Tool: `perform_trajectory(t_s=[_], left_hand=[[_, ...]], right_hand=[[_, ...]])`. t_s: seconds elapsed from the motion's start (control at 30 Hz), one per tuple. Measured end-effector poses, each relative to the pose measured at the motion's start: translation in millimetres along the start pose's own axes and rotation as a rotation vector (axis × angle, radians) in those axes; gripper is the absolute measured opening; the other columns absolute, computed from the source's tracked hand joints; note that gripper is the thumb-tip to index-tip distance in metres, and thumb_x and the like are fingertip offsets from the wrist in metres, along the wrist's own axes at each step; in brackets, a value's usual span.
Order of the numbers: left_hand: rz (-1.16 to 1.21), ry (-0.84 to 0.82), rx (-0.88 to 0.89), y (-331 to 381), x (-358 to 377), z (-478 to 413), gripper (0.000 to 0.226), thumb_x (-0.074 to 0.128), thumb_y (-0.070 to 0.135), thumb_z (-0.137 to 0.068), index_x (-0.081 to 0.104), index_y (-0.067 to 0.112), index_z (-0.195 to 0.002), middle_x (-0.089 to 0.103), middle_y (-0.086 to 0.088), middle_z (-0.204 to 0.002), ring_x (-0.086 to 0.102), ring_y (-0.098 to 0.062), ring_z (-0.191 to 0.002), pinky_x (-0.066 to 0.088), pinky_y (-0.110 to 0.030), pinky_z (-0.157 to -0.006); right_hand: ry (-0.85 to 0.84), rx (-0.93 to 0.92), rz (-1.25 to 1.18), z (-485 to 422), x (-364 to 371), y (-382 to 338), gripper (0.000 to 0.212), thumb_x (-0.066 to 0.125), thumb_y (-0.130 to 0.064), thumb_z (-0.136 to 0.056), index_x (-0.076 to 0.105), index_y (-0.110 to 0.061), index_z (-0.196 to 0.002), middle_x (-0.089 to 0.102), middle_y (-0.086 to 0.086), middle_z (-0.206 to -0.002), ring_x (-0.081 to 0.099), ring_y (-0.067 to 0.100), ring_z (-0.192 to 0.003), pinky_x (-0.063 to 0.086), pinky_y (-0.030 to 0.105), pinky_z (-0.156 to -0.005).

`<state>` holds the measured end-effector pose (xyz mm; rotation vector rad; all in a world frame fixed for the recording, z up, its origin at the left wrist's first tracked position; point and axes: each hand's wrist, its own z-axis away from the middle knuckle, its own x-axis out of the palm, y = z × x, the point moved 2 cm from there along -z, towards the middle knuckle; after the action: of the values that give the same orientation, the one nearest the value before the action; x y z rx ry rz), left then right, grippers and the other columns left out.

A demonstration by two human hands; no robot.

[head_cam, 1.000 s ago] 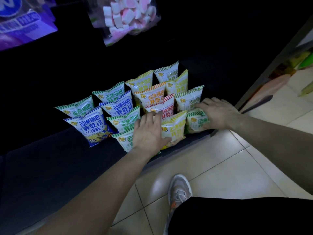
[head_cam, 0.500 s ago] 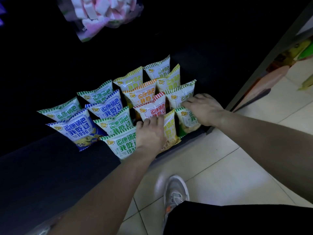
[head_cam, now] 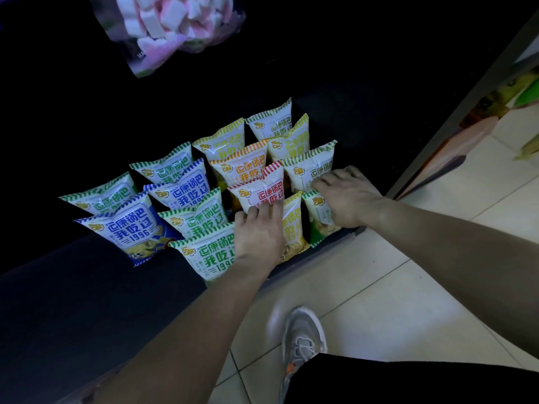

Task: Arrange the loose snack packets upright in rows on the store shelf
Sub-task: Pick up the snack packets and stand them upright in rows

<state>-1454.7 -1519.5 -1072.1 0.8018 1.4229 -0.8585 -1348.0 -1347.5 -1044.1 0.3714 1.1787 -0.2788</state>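
Several white snack packets with striped tops stand upright in rows on a low dark shelf (head_cam: 87, 287). My left hand (head_cam: 258, 234) lies over the top of the yellow packet (head_cam: 293, 228) in the front row, with its fingertips touching the red packet (head_cam: 262, 191) behind. To its left stands a green packet (head_cam: 210, 255). My right hand (head_cam: 347, 196) curls over the top of the small green packet (head_cam: 319, 211) at the front right corner. A blue packet (head_cam: 131, 228) leans at the front left.
A bag of pink and white marshmallows (head_cam: 175, 27) hangs above the shelf. A dark upright post (head_cam: 466, 106) bounds the shelf on the right. My grey shoe (head_cam: 303, 342) stands on the pale tiled floor (head_cam: 379, 301) just in front.
The yellow and front green packets have been pushed from leaning forward to more upright. My left hand slid back toward the red packet. My right hand stays on the corner packet.
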Motion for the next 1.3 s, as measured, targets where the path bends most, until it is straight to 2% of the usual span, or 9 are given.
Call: perform_trajectory(t_s=[0.13, 0.27, 0.37, 0.47, 0.67, 0.87, 1.3], left_hand=[[0.009, 0.013, 0.010, -0.9, 1.8, 3.2, 0.087, 0.069, 0.049, -0.080, 0.025, 0.017, -0.148, 0.051, -0.006, -0.134, 0.051, -0.030, -0.121, 0.035, -0.047, -0.099], [0.019, 0.058, 0.029, -5.4, 1.9, 3.8, 0.090, 0.072, 0.053, -0.077, 0.028, 0.020, -0.148, 0.053, -0.005, -0.133, 0.052, -0.029, -0.120, 0.036, -0.046, -0.099], [0.040, 0.063, 0.026, -6.3, 3.1, 2.3, 0.090, 0.075, 0.054, -0.074, 0.032, 0.022, -0.147, 0.055, -0.004, -0.130, 0.053, -0.027, -0.118, 0.037, -0.045, -0.097], [0.028, 0.080, 0.020, -2.3, 5.2, -0.9, 0.091, 0.078, 0.051, -0.070, 0.037, 0.021, -0.145, 0.058, -0.004, -0.126, 0.055, -0.027, -0.114, 0.039, -0.045, -0.093], [0.043, 0.048, 0.031, -4.4, 3.7, -3.8, 0.094, 0.069, 0.058, -0.078, 0.023, 0.020, -0.151, 0.047, -0.005, -0.138, 0.045, -0.028, -0.125, 0.035, -0.046, -0.099], [0.021, 0.041, 0.021, -3.2, -2.2, -0.5, 0.103, 0.068, 0.064, -0.075, 0.019, 0.015, -0.151, 0.045, -0.008, -0.137, 0.043, -0.029, -0.124, 0.034, -0.046, -0.101], [0.088, -0.048, 0.038, -8.0, -19.7, 3.3, 0.092, 0.063, 0.064, -0.081, 0.022, 0.019, -0.150, 0.040, -0.006, -0.145, 0.038, -0.027, -0.133, 0.030, -0.045, -0.107]], right_hand=[[0.019, -0.010, -0.047, 3.6, 9.0, -2.7, 0.094, 0.072, -0.058, -0.074, 0.027, -0.024, -0.149, 0.030, 0.002, -0.154, 0.022, 0.026, -0.144, 0.013, 0.051, -0.119], [0.105, 0.010, 0.000, 0.3, 11.1, -3.4, 0.074, 0.070, -0.047, -0.085, 0.035, -0.025, -0.146, 0.038, -0.001, -0.151, 0.028, 0.025, -0.143, 0.015, 0.049, -0.120], [0.138, 0.048, -0.003, -1.2, 9.7, 0.1, 0.067, 0.069, -0.042, -0.086, 0.038, -0.025, -0.143, 0.041, -0.001, -0.149, 0.031, 0.024, -0.141, 0.021, 0.047, -0.117], [0.138, 0.051, -0.033, -2.2, 11.3, -2.2, 0.069, 0.070, -0.040, -0.087, 0.036, -0.024, -0.145, 0.040, 0.001, -0.150, 0.030, 0.025, -0.141, 0.027, 0.045, -0.115], [0.114, 0.042, -0.101, -3.5, 10.4, -0.9, 0.078, 0.072, -0.045, -0.083, 0.033, -0.026, -0.148, 0.037, -0.001, -0.151, 0.029, 0.024, -0.140, 0.026, 0.046, -0.116], [0.115, 0.045, -0.097, 3.0, 6.4, -4.0, 0.082, 0.075, -0.049, -0.079, 0.034, -0.025, -0.147, 0.038, -0.001, -0.150, 0.030, 0.022, -0.140, 0.027, 0.043, -0.115], [0.124, 0.081, -0.078, 13.5, -7.8, -7.8, 0.083, 0.067, -0.063, -0.078, 0.037, -0.023, -0.145, 0.041, 0.001, -0.146, 0.036, 0.023, -0.134, 0.036, 0.042, -0.108]])
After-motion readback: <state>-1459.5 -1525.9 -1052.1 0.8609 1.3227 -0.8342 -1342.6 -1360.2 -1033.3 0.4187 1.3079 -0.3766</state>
